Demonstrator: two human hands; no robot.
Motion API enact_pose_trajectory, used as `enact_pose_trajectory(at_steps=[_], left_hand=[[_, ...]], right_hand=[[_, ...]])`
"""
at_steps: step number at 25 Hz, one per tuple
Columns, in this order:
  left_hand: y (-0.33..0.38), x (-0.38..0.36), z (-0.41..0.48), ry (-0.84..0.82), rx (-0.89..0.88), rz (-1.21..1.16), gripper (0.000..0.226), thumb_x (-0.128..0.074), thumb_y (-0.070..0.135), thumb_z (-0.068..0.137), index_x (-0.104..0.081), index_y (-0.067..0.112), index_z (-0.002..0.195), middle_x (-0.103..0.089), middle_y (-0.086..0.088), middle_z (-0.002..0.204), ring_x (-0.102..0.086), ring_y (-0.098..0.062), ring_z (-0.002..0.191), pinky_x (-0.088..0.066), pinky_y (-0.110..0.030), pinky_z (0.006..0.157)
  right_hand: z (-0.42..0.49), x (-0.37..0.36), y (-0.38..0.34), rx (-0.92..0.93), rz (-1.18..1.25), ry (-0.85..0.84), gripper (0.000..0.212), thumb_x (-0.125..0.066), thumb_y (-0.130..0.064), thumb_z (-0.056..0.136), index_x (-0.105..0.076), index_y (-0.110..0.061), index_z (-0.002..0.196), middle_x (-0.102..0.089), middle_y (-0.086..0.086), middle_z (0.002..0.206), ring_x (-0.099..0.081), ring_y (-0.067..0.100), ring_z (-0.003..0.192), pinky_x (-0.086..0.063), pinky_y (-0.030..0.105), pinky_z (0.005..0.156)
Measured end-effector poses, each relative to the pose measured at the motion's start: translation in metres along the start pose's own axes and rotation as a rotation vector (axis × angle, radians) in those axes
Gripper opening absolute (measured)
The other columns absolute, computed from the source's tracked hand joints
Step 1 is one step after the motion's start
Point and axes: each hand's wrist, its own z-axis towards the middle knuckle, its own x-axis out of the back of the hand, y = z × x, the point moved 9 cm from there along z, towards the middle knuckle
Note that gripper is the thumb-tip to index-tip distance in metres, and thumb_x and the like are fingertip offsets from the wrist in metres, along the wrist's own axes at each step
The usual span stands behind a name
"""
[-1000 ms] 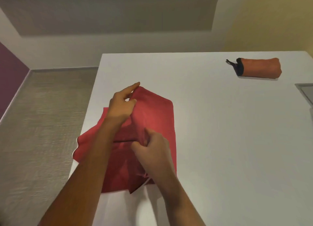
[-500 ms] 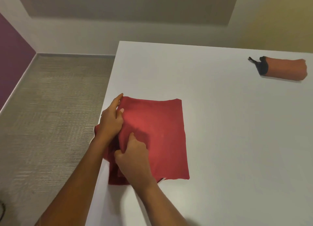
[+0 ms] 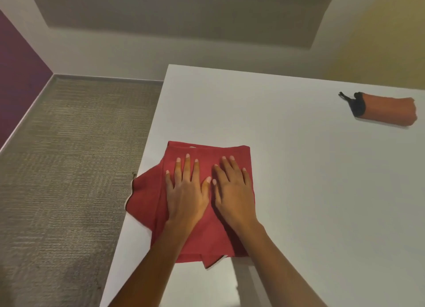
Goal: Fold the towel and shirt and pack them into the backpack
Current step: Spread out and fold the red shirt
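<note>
The left hand [image 3: 185,191] and right hand [image 3: 232,191] lie flat side by side, fingers [image 3: 186,166] straight and spread, gripping nothing, pressing the folded red cloth [image 3: 230,151] at the desk's [image 3: 299,191] near left edge. An orange pouch [image 3: 388,111] sits far right.

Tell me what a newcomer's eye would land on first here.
The red cloth at the left edge of the white table draws the eye first, one corner reaching just over that edge. The left hand and right hand lie flat on it side by side, fingers straight. Far off at the table's right lies an orange pouch with a black end.
</note>
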Motion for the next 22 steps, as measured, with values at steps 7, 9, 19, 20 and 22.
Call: enact_pose_trajectory(at_steps=[7,9,19,20,22], left_hand=[[0.006,-0.013,0.017,-0.003,-0.227,0.089,0.063,-0.031,0.056,0.094,-0.031,0.029,0.151,-0.023,-0.002,0.160,-0.019,-0.025,0.149,-0.019,-0.052,0.117],[0.018,-0.014,0.023,-0.028,-0.407,0.084,0.061,-0.034,0.056,0.094,-0.034,0.032,0.150,-0.024,0.000,0.160,-0.021,-0.024,0.148,-0.019,-0.053,0.117],[0.078,-0.021,0.036,-0.025,-0.487,0.065,0.082,-0.030,0.073,0.087,-0.026,0.026,0.153,-0.021,-0.011,0.160,-0.023,-0.031,0.147,-0.016,-0.058,0.117],[0.069,-0.011,0.041,0.018,-0.393,0.004,0.086,-0.033,0.073,0.085,-0.031,0.018,0.152,-0.029,-0.014,0.157,-0.030,-0.032,0.143,-0.022,-0.056,0.115],[0.037,0.001,0.059,-0.029,-0.206,-0.077,0.089,-0.041,0.074,0.082,-0.036,0.014,0.148,-0.038,-0.014,0.149,-0.035,-0.031,0.137,-0.025,-0.051,0.113]], right_hand=[[-0.007,-0.040,0.024,-0.127,-0.226,-0.279,0.062,-0.021,-0.044,0.098,-0.045,-0.012,0.145,-0.041,0.020,0.149,-0.038,0.041,0.138,-0.037,0.056,0.107],[-0.018,-0.033,0.024,-0.218,-0.275,-0.343,0.066,-0.021,-0.044,0.096,-0.047,-0.005,0.142,-0.044,0.029,0.143,-0.045,0.047,0.130,-0.046,0.056,0.097],[-0.064,0.005,0.040,-0.141,-0.407,-0.811,0.041,-0.030,-0.029,0.101,-0.062,-0.013,0.122,-0.066,0.010,0.121,-0.063,0.035,0.109,-0.050,0.038,0.077],[-0.060,0.021,0.047,-0.162,-0.358,-0.774,0.037,-0.035,-0.032,0.100,-0.062,-0.015,0.119,-0.067,0.007,0.118,-0.064,0.032,0.107,-0.047,0.035,0.077],[-0.034,0.053,0.070,-0.249,-0.285,-0.592,0.034,-0.043,-0.039,0.097,-0.061,-0.016,0.116,-0.065,0.007,0.116,-0.063,0.031,0.107,-0.045,0.034,0.078]])
